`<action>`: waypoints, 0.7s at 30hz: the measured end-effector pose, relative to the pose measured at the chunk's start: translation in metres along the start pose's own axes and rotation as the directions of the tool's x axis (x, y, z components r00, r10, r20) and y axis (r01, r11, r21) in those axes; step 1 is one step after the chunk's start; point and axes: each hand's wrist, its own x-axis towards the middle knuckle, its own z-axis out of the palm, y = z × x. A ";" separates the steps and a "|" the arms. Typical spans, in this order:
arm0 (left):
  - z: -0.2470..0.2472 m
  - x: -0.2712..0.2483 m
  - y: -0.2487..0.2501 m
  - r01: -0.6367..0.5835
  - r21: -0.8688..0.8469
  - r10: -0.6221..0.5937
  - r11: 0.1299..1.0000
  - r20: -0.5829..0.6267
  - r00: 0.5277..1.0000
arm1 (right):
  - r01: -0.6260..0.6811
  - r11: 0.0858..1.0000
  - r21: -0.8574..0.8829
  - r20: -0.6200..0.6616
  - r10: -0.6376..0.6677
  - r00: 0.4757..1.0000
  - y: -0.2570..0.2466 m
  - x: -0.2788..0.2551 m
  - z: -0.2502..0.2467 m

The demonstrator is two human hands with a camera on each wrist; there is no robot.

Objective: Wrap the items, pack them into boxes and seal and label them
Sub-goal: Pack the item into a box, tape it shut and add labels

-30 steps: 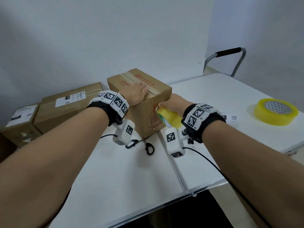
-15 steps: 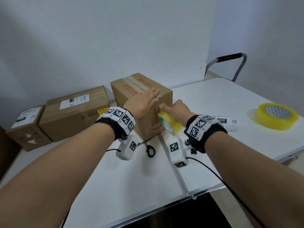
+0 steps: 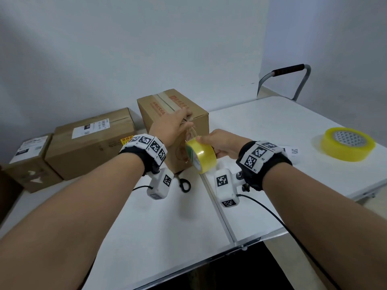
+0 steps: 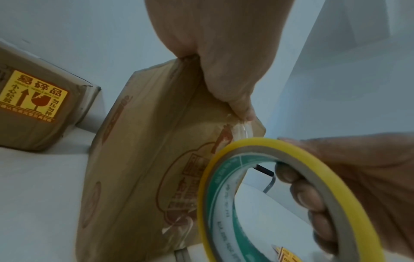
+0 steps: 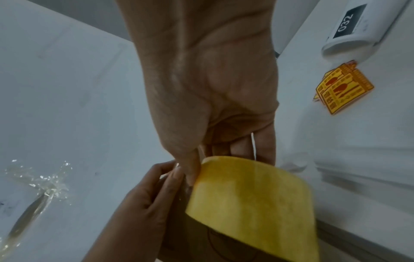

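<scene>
A brown cardboard box [image 3: 167, 105] with red print stands upright at the middle of the white table [image 3: 167, 227]. My right hand [image 3: 222, 141] grips a yellow tape roll [image 3: 202, 155] just in front of the box, fingers through the core [image 4: 300, 195]. My left hand [image 3: 173, 126] pinches the clear tape strip [image 4: 243, 125] near the box's upper front edge [image 4: 156, 141]. The strip runs from those fingers down to the roll [image 5: 251, 203]. Another piece of clear tape clings low on the box's front face.
Two labelled cardboard boxes [image 3: 90, 143] [image 3: 27, 158] lie at the back left. A second yellow tape roll [image 3: 347, 143] sits at the right. Scissors [image 3: 184, 185] lie before the box. Fragile stickers [image 5: 342, 92] and a white label roll [image 5: 354, 30] lie near my right hand. A trolley handle [image 3: 287, 72] stands beyond the table.
My right hand has pulled the tape roll back from the box toward me. My left hand slid from the box top to its front edge and now pinches the tape.
</scene>
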 end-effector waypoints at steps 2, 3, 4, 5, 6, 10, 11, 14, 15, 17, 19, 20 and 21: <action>0.002 0.002 0.000 -0.024 0.054 0.023 0.998 0.025 0.999 | -0.031 0.992 -0.119 0.009 0.032 0.999 0.002 0.003 0.002; 0.003 0.002 0.000 -0.029 0.090 0.025 0.995 0.046 0.999 | -0.050 0.985 -0.165 -0.001 0.051 0.999 0.005 0.005 0.004; 0.004 0.002 0.000 -0.030 0.120 0.023 0.992 0.055 0.998 | -0.061 0.984 -0.169 -0.013 0.059 0.998 0.008 0.007 0.006; 0.005 0.002 -0.001 -0.029 0.135 0.022 0.990 0.052 0.998 | -0.068 0.987 -0.144 -0.021 0.066 0.998 0.011 0.009 0.009; 0.005 0.001 -0.002 -0.032 0.140 0.025 0.990 0.050 0.998 | -0.074 0.991 -0.110 -0.027 0.071 0.997 0.014 0.012 0.012; 0.005 -0.004 -0.005 -0.078 0.172 0.071 0.982 0.051 0.996 | -0.062 0.997 -0.037 -0.083 0.059 0.995 0.022 0.017 0.019; 0.005 -0.003 -0.004 -0.078 0.185 0.071 0.980 0.043 0.997 | -0.058 0.997 -0.044 -0.102 0.053 0.993 0.022 0.018 0.020; 0.009 -0.003 0.001 -0.079 0.270 0.082 0.960 0.001 0.997 | -0.039 0.971 -0.235 -0.163 0.001 0.987 0.021 0.022 0.022; 0.010 -0.004 0.003 -0.071 0.283 0.075 0.956 -0.002 0.997 | -0.037 0.942 -0.334 -0.199 -0.033 0.979 0.020 0.022 0.022; 0.009 -0.003 0.002 -0.068 0.248 0.066 0.966 0.014 0.998 | -0.015 0.891 -0.453 -0.263 -0.117 0.958 0.018 0.021 0.024; 0.002 -0.004 -0.003 -0.092 0.105 0.088 0.990 0.042 0.995 | 0.021 0.890 -0.455 -0.298 -0.175 0.939 0.016 0.018 0.025; -0.002 -0.007 -0.005 -0.108 0.006 0.108 0.994 0.003 0.994 | 0.032 0.895 -0.444 -0.319 -0.192 0.928 0.013 0.016 0.025; -0.006 -0.012 -0.009 -0.112 -0.089 0.104 0.990 -0.089 0.991 | 0.040 0.900 -0.434 -0.346 -0.208 0.915 0.011 0.014 0.024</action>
